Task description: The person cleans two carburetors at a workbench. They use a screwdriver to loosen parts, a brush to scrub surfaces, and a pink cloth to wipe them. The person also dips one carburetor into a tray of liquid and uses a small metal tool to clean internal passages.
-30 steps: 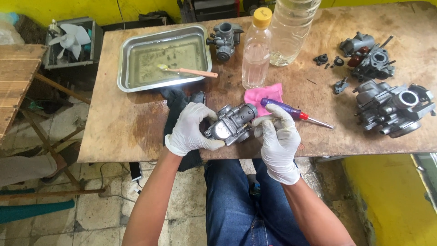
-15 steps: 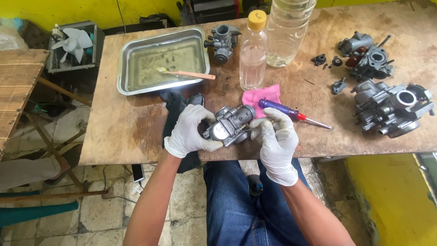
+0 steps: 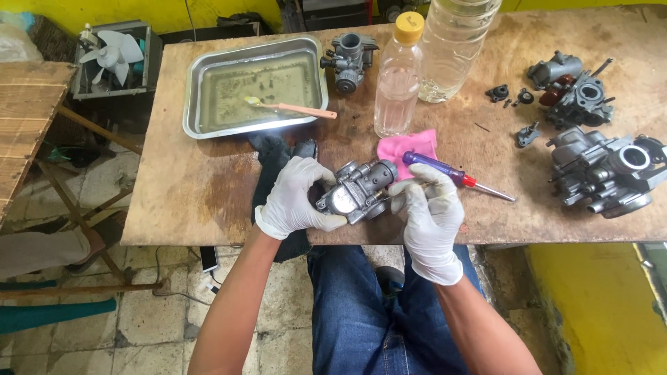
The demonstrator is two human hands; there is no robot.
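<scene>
1. At the near edge of the wooden table (image 3: 208, 201), a small grey carburetor (image 3: 358, 191) is held just above the board, between two white-gloved hands.
2. The left hand (image 3: 295, 201) is wrapped around the carburetor's body from the left, fingers closed firmly on it.
3. The right hand (image 3: 431, 208) is pinched shut on what looks like a thin wire or pin, its tip directed at the carburetor's right side; the item itself is too fine to be identified.
4. The work is judged to be in mid-course: the body in hand appears largely assembled, and its passages seem to be under attention.
5. A purple-handled screwdriver (image 3: 455, 175) is laid aside on a pink cloth (image 3: 410, 146), untouched.
6. A metal tray (image 3: 253, 87) of murky liquid with a brush (image 3: 292, 107) in it suggests washing is available or partly done.
7. Another carburetor (image 3: 349, 61), a larger grey assembly (image 3: 604, 170) and loose parts (image 3: 566, 87) lie apart, apparently not yet dealt with.
8. A yellow-capped bottle (image 3: 397, 76) stands just behind the cloth.
</scene>
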